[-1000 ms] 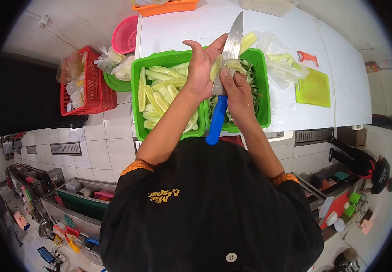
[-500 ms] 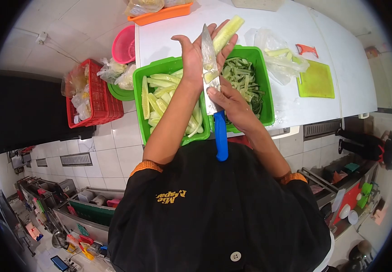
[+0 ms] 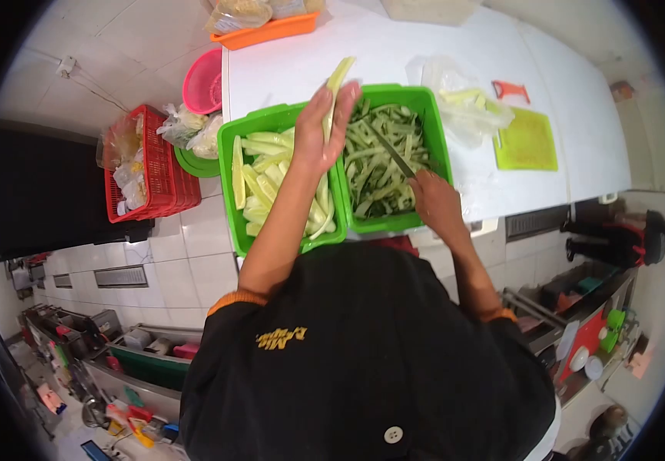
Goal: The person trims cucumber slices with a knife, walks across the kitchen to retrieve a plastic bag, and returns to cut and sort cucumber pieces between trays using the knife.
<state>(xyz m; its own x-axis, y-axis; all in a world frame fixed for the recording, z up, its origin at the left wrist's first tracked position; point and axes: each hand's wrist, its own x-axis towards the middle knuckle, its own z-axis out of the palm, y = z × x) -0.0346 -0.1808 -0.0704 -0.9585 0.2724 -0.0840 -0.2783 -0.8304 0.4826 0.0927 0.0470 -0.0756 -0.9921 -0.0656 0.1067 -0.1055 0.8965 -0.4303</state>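
My left hand (image 3: 321, 132) is raised over the inner edges of two green tubs, its fingers closed around a long peeled cucumber piece (image 3: 338, 81) that points up and away. My right hand (image 3: 436, 203) grips a knife, whose handle is hidden in the fist. The knife's blade (image 3: 391, 149) slants over the right green tub (image 3: 441, 142), which holds dark green and pale cucumber trimmings (image 3: 378, 180). Peeled cucumber spears (image 3: 259, 184) fill the left green tub (image 3: 227, 165), partly covered by my left forearm.
On the white table (image 3: 494, 31) lie a plastic bag (image 3: 467, 115) with pale pieces, an orange peeler (image 3: 511, 91) and a yellow-green cutting board (image 3: 527, 142). An orange tray (image 3: 263, 32) stands at the back. Left are a pink basin (image 3: 203, 81) and red crate (image 3: 148, 180). A person (image 3: 616, 238) stands far right.
My right hand has moved the knife away from the cucumber, down to the right over the trimmings. My left hand has turned from open-palmed to gripping the cucumber piece, and sits lower.
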